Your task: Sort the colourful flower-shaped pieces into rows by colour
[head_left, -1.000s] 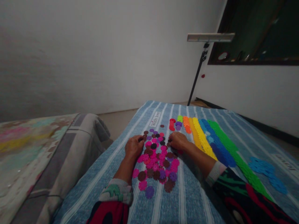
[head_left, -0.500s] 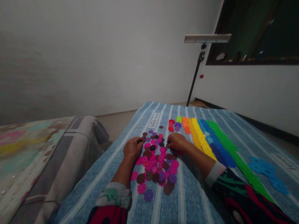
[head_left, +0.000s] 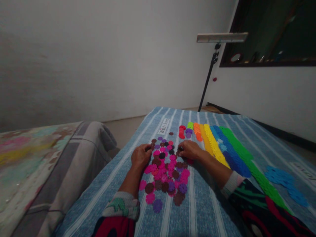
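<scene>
Many small notched plastic discs in pink, brown, purple and black lie in a loose pile [head_left: 161, 172] between my two hands. My left hand [head_left: 141, 157] rests at the pile's upper left edge, its fingers bent together. A brown disc [head_left: 152, 146] is right at those fingertips; whether they grip it is hidden. On the far right side of the pile, my right hand [head_left: 191, 150] pinches a dark disc [head_left: 181, 148] that looks black. A purple disc [head_left: 157, 205] lies apart at the near end.
Sorted rows of discs lie to the right: red [head_left: 182, 132], orange [head_left: 197, 132], yellow [head_left: 217, 148], blue [head_left: 234, 159] and green [head_left: 256, 171]. Light blue discs [head_left: 283, 182] lie farther right. A striped blue cloth [head_left: 204, 210] covers the table. A lamp stand [head_left: 208, 79] rises behind; a cloth-covered surface [head_left: 74, 164] is left.
The view has shifted slightly. The dark disc at my right fingertips shows more clearly now. My left hand has stayed in nearly the same place, and the pile looks the same.
</scene>
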Demonstrator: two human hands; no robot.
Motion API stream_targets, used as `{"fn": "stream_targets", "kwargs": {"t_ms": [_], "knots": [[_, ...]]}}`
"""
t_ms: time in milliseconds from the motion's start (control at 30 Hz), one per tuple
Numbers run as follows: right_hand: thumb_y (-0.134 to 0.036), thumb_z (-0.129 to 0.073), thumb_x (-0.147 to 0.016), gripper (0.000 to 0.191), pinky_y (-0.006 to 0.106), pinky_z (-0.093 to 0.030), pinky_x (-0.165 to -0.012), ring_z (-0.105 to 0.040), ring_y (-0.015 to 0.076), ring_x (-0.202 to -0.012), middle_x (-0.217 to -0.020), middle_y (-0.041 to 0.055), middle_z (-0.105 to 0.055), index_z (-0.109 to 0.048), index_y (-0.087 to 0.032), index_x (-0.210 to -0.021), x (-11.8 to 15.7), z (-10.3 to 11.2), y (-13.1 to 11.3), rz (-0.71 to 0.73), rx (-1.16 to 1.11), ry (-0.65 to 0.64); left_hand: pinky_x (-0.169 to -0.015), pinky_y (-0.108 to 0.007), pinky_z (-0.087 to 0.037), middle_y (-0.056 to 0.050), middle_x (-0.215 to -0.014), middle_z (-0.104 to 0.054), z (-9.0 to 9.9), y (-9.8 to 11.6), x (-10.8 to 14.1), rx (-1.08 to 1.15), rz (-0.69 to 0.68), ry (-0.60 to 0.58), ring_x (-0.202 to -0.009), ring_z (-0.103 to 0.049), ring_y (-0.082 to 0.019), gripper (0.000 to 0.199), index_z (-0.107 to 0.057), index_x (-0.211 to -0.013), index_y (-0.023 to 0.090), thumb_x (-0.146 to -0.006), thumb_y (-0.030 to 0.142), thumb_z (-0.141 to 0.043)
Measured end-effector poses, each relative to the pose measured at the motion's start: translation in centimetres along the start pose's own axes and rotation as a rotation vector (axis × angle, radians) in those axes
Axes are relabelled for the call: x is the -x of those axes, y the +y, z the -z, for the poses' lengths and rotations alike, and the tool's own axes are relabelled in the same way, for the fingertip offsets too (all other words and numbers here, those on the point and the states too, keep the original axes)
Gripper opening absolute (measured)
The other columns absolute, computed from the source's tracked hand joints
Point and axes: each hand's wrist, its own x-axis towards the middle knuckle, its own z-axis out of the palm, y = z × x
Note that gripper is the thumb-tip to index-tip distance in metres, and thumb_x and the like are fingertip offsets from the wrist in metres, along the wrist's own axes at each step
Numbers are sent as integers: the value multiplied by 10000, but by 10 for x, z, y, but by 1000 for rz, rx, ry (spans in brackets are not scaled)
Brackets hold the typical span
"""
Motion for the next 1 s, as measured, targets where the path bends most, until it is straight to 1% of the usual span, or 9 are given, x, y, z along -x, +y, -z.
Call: {"fn": "stream_targets", "kwargs": {"t_ms": [100, 200, 333, 433, 533, 667, 733, 867, 1000], "knots": [[-333, -609, -862, 251, 274, -409, -745, -653, 229, -1039, -1080, 102, -730, -757, -201, -1017, -1, -1, -4, -9, 30, 6, -883, -278, -502, -24, -1161, -751, 1, 0, -1, -11, 9, 2, -1077, -678, -211, 321, -759, -1084, 250, -848, 275, -543], [-338, -614, -865, 256, 274, -422, -760, -651, 226, -1067, -1101, 91, -734, -756, -220, -1043, -3, -1, -7, -18, 45, 4, -898, -281, -503, -19, -1181, -745, 1, 1, -1, -13, 15, -1, -1090, -676, -212, 330, -755, -1102, 255, -845, 265, -548], [-325, -631, -868, 235, 271, -451, -786, -652, 222, -1079, -1111, 96, -736, -758, -211, -1030, -5, -1, -10, -28, 59, -4, -907, -281, -501, -27, -1202, -738, 2, 1, -1, -10, 26, -13, -1103, -673, -218, 350, -746, -1138, 243, -850, 268, -549], [-323, -606, -909, 247, 322, -487, -854, -650, 216, -1074, -1135, 115, -720, -731, -166, -1052, -5, -3, -15, -33, 67, 1, -916, -274, -494, -24, -1203, -738, 2, 1, -1, -18, 22, -13, -1105, -673, -211, 353, -740, -1145, 244, -849, 258, -550], [-337, -587, -935, 262, 384, -505, -895, -650, 209, -1068, -1146, 101, -710, -700, -152, -1082, -4, -5, -18, -41, 72, 12, -918, -275, -490, -27, -1200, -739, 3, 0, -2, -28, 7, -16, -1113, -669, -210, 339, -742, -1127, 242, -853, 262, -544], [-258, -576, -902, 247, 308, -485, -841, -658, 228, -1087, -1130, 124, -728, -738, -162, -1062, -3, -7, -17, -39, 74, 35, -906, -284, -492, -40, -1203, -737, 3, 0, -3, -18, -5, -19, -1123, -664, -221, 341, -748, -1117, 226, -852, 264, -537], [-252, -567, -883, 263, 281, -469, -798, -665, 238, -1084, -1117, 125, -738, -759, -182, -1048, -2, -8, -15, -36, 74, 43, -907, -282, -491, -45, -1196, -739, 2, -1, -3, -11, -2, -16, -1119, -666, -221, 344, -749, -1116, 221, -848, 260, -537], [-275, -568, -861, 277, 269, -452, -755, -677, 237, -1044, -1079, 113, -752, -775, -203, -1030, -2, -7, -13, -32, 70, 44, -899, -273, -496, -40, -1178, -746, -1, -2, -4, -14, 6, 9, -1101, -675, -221, 341, -756, -1101, 228, -830, 255, -551], [-243, -579, -828, 276, 260, -433, -736, -675, 222, -1024, -1058, 98, -757, -780, -217, -1016, -1, -5, -13, -10, 63, 38, -891, -259, -494, -27, -1172, -749, -1, -2, -3, -15, 8, 14, -1096, -675, -208, 332, -757, -1095, 242, -829, 258, -558]]}}
